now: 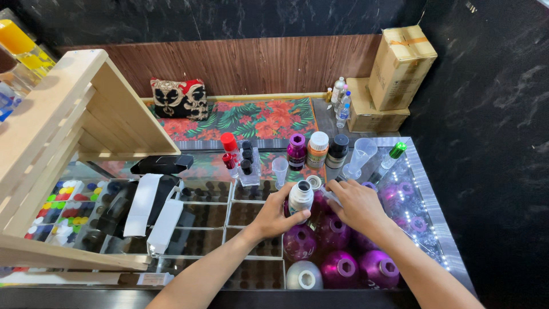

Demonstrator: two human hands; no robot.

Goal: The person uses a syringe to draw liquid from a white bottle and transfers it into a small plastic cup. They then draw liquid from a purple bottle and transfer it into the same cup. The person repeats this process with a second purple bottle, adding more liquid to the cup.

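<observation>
Left hand (278, 213) clamps the open white plastic bottle (300, 197); right hand (355, 204) pinches something unclear. Crowded glossy purple round bottles (338, 267) risk knocks, spills.

Glass-topped counter (251, 214) with metal rim carried three upright bottles (317, 150) at rear, two clear plastic cups (280, 169), a rack of small vials (247, 166), a black case (162, 165), white boxes (154, 212).

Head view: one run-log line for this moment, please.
left hand: grips white open bottle | right hand: holds thin clear tool at bottle | nearby: purple bottles, measuring cup
</observation>
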